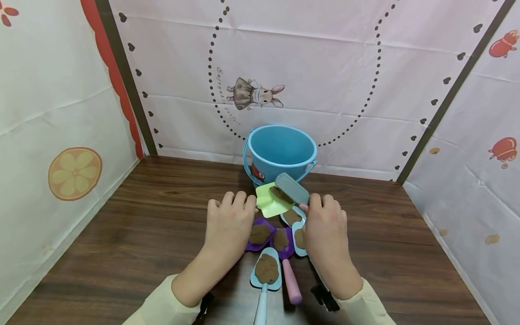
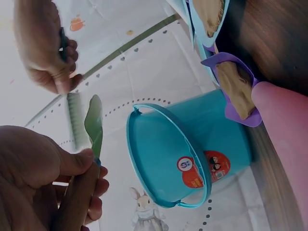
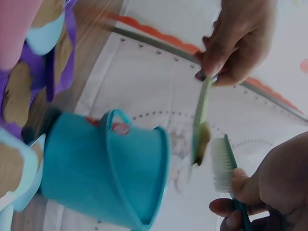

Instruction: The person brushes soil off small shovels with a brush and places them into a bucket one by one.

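The left hand (image 1: 230,222) has its fingers and thumb wrapped round a lime-green plastic shovel with a broad blade (image 1: 266,204), which juts out to its right with a small brown clump of sand (image 1: 280,195) aboard. And the right hand (image 1: 327,234) grips a grey-green brush with pale bristles (image 1: 291,188), held just above that blade, bristles down; the right wrist view shows a slim gap between them.

Beyond both hands, between them, stands a sky-blue plastic bucket with a swing handle (image 1: 282,144). It wears a red sticker with a round white emblem (image 2: 186,164), its print too small to read.

Now for the writing: on the white printed cloth (image 1: 325,54) behind, past the left hand, sideways lettering (image 1: 223,90) seems to read "Enjoyable perfect", right beside a rabbit in a dress (image 1: 253,94).

Between the hands and nearer the body, sand-laden scoops crowd the dark wood-grain surface (image 1: 170,216): a purple scoop (image 1: 249,246) close by the left hand, another purple one with a pink handle (image 1: 291,282), a pale-blue scoop (image 1: 276,286) in front, and two more pale-blue ones beside the right hand.
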A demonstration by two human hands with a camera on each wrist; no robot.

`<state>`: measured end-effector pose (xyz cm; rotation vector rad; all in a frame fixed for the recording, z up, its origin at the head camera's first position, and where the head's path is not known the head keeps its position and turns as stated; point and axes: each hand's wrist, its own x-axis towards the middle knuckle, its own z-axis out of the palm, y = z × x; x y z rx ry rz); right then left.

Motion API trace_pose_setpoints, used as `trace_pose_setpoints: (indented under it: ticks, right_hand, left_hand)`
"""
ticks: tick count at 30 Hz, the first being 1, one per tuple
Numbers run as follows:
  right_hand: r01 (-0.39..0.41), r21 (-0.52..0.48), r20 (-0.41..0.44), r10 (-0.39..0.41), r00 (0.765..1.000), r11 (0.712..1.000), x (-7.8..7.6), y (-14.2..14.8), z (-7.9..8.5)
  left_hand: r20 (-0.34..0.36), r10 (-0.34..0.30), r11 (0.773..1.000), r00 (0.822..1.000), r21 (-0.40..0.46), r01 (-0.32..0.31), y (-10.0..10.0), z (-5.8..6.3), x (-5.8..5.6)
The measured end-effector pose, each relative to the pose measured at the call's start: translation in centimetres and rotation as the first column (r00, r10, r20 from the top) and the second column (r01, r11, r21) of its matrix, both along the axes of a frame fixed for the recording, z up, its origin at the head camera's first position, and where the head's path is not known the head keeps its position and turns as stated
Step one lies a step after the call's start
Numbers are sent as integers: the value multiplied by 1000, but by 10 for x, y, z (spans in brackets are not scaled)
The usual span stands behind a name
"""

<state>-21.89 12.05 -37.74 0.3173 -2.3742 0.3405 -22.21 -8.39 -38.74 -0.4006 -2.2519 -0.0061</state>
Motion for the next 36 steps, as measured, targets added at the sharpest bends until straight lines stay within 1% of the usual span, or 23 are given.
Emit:
trace_pose_setpoints:
  ticks: [2,5,7,9,13,16,19,21,23,25,28,30,32,36]
  right_hand:
    - [-56,16,3,56,998,998,6,-5,1]
    - [-147,52,33,146,989,988,14,-15,-2]
    - [-164,73,47,161,986,984,15,-19,-5]
    - [-138,83,43,134,990,987,12,-21,-8]
    - [-53,94,-5,54,999,994,2,-15,-10]
    - [2,99,-27,1,1000,995,-5,-6,-10]
    - [67,80,-36,-64,997,995,-10,4,-7]
    - [99,61,-30,-97,995,993,-11,8,-4]
    - [98,59,-34,-96,995,993,-8,9,-2]
    - [59,66,-31,-57,998,996,-2,3,0]
    - [-4,108,1,4,1000,994,10,-11,-2]
    - [-27,132,32,23,999,991,15,-18,-4]
    - [-26,148,54,18,998,989,14,-19,-7]
    - [13,124,57,-20,998,992,3,-10,-11]
  left_hand:
    - [-1,28,999,1000,-18,-28,0,-1,0]
    - [3,59,998,998,-35,-59,0,-2,0]
    - [6,59,998,998,-31,-59,0,-1,0]
    - [5,54,998,999,-21,-54,0,0,1]
    - [-13,38,999,999,-7,-38,0,1,2]
    - [-28,29,999,999,-15,-29,1,0,2]
    - [-35,25,999,999,-30,-26,3,-3,2]
    - [-36,27,999,999,-39,-28,4,-5,2]
    - [-33,31,998,999,-45,-33,4,-6,2]
    - [-24,34,998,999,-45,-35,4,-6,2]
    - [-7,36,999,999,-40,-36,4,-5,1]
    - [5,29,999,1000,-32,-29,3,-4,2]
    - [6,22,999,1000,-28,-22,3,-3,3]
    - [-1,3,1000,1000,-17,-3,4,-2,3]
